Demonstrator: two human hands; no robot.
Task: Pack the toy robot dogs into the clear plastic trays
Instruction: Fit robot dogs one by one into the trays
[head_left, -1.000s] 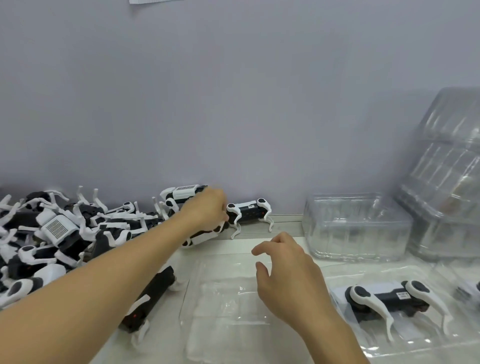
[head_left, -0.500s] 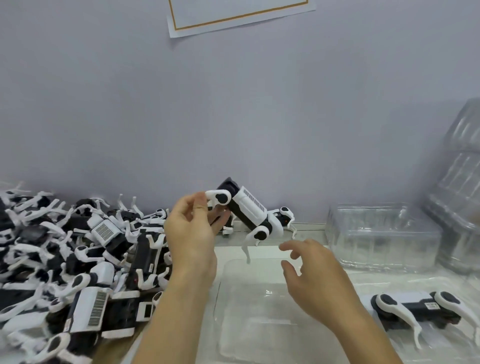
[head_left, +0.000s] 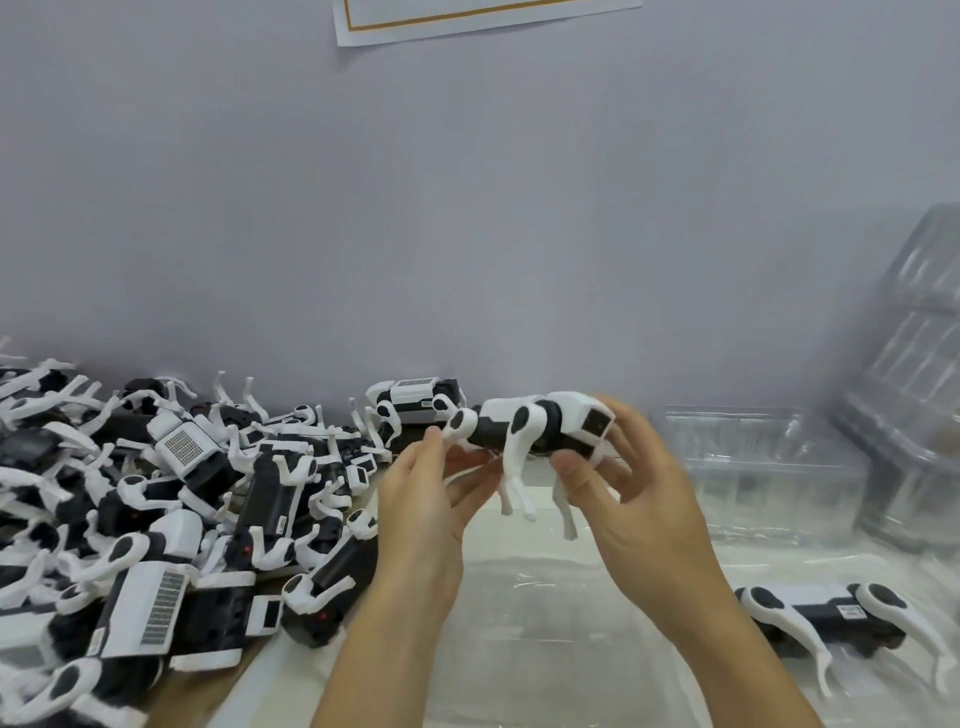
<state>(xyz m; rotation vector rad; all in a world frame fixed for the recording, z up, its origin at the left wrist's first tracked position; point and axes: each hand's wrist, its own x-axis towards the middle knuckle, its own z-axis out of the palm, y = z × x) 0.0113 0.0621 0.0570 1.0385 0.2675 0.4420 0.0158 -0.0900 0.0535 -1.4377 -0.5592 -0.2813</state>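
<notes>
A black and white toy robot dog (head_left: 524, 426) is held level in the air above the table, legs hanging down. My left hand (head_left: 431, 499) pinches its rear end and my right hand (head_left: 634, 488) grips its head end. Below them lies an empty clear plastic tray (head_left: 550, 649). To the right, a second clear tray (head_left: 883, 696) holds another robot dog (head_left: 826, 618) lying on its side.
A big pile of several robot dogs (head_left: 171, 519) fills the table's left side. One more dog (head_left: 415, 400) stands by the wall. Stacks of clear trays (head_left: 758, 467) and a taller stack (head_left: 914, 374) sit at the right. A paper sheet (head_left: 467, 15) hangs on the wall.
My left hand picked a dog from near the wall and lifted it. It has turned from tilted to level, and my right hand has come up and taken its head end.
</notes>
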